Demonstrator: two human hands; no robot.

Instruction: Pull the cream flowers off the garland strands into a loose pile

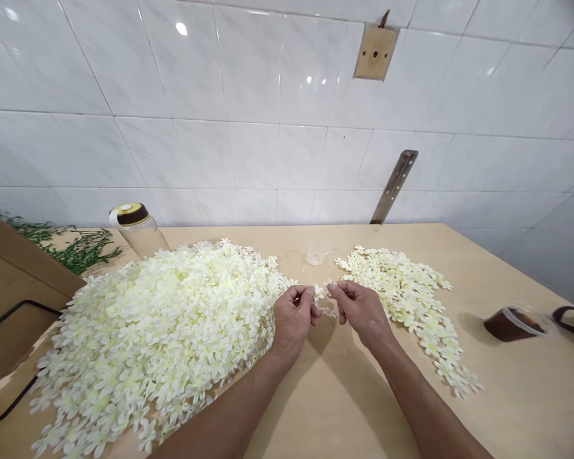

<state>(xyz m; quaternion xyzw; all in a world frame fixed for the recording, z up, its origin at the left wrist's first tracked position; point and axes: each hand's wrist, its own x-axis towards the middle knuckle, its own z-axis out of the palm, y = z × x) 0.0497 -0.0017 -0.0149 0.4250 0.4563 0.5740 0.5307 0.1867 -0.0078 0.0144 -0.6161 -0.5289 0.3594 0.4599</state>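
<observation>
My left hand (293, 319) pinches a small white flower (318, 292) between thumb and fingers, at the middle of the table. Close to its right, my right hand (358, 309) has its thumb and fingertips pressed together beside the flower; what it grips is too small to make out. A large heap of white-yellow flowers (182, 331) lies left of my left hand. Behind and to the right of my right hand spreads a smaller group of flowers (402, 287). A small clear cup (317, 254) stands beyond my hands.
A clear bottle (146, 236) with a dark and yellow lid stands behind the heap. Green sprigs (81, 248) and a cardboard box (19, 274) are at the left. A cup of dark drink (516, 324) is on the right of the table (521, 395). A tiled wall rises behind.
</observation>
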